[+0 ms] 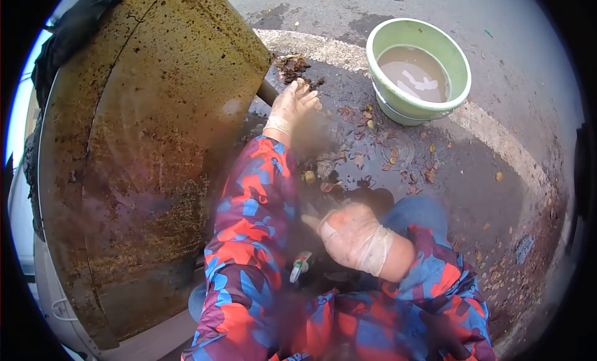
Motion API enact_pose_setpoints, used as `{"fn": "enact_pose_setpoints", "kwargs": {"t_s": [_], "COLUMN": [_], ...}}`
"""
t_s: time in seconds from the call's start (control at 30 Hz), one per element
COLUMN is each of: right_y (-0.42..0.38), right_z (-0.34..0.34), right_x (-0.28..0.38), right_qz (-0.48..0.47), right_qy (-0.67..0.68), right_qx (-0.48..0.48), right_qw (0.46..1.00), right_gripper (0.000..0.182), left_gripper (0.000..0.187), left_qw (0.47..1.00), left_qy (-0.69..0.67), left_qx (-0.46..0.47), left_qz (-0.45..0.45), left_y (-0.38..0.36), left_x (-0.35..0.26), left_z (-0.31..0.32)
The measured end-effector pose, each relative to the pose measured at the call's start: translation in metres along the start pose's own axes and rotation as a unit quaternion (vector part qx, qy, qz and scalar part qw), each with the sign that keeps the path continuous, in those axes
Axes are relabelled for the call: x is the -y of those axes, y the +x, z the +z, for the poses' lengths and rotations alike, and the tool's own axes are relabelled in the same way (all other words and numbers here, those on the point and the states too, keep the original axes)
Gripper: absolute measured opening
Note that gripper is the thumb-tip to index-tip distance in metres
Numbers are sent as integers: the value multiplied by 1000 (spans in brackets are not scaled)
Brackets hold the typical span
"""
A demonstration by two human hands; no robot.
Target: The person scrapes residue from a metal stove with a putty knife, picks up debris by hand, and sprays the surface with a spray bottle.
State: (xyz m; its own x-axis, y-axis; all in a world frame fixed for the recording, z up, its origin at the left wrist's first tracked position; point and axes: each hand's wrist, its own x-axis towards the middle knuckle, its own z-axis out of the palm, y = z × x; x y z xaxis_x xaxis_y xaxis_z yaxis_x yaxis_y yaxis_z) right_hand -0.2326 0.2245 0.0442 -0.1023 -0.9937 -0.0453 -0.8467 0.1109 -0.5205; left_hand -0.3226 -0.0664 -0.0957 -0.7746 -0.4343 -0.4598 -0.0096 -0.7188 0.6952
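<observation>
My left hand [292, 108], in a thin translucent glove, reaches forward past the edge of a large rusty, dirt-spotted panel [155, 112]. Its fingers are partly spread, right at a dark clump of wet leaves [292, 67] on the ground. Closer to my body is my right hand [351, 236], gloved the same way, back up, with one digit pointing left. The other fingers of this hand are hidden beneath it. Below and left of it shows a small white, green and red object [301, 266], partly covered by shadow and sleeve.
A pale green bucket [371, 47] of murky brown water stands ahead on the right. Fallen leaves [357, 159] lie scattered over the wet asphalt. A pale painted line [491, 134] curves behind the bucket. Dark material [68, 37] hangs over the panel's far left edge.
</observation>
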Motion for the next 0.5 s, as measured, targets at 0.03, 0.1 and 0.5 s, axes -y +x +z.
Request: {"fn": "enact_pose_setpoints", "kwargs": {"t_s": [0.03, 0.1, 0.5], "right_y": [2, 7, 37], "right_z": [4, 8, -15], "right_x": [-4, -9, 24], "right_qz": [-7, 21, -6], "right_qy": [9, -10, 43], "right_qx": [-16, 1, -213], "right_qw": [1000, 1000, 976], "right_gripper": [29, 29, 69], "left_gripper": [38, 31, 68], "left_qw": [999, 989, 987], "left_qy": [20, 96, 157], "left_qx": [25, 67, -36], "left_qz": [-34, -90, -15], "left_y": [-14, -52, -298], "left_x": [4, 8, -44], "left_z": [0, 2, -25]}}
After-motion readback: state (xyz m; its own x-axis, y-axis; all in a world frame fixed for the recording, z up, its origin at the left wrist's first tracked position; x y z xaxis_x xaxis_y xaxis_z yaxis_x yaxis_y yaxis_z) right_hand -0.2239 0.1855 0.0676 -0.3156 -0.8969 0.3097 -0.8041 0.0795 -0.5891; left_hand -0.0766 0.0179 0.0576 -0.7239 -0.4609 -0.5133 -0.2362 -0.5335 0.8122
